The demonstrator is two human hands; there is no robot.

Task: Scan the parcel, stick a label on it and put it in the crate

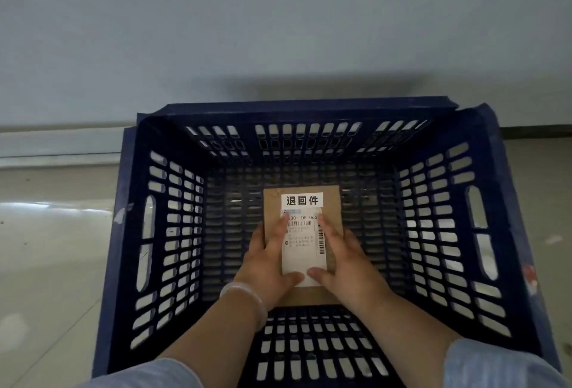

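Both hands, left hand (268, 267) and right hand (343, 264), hold their grip clamped on the labelled cardboard parcel (305, 233), label up, low inside the blue crate (130, 233) near its floor, apparently to set it down flat.

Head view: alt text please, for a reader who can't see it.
Both hands, left hand and right hand, hold a brown cardboard parcel low inside an otherwise empty blue slotted crate. The parcel carries a shipping label and a small white sticker with Chinese text.
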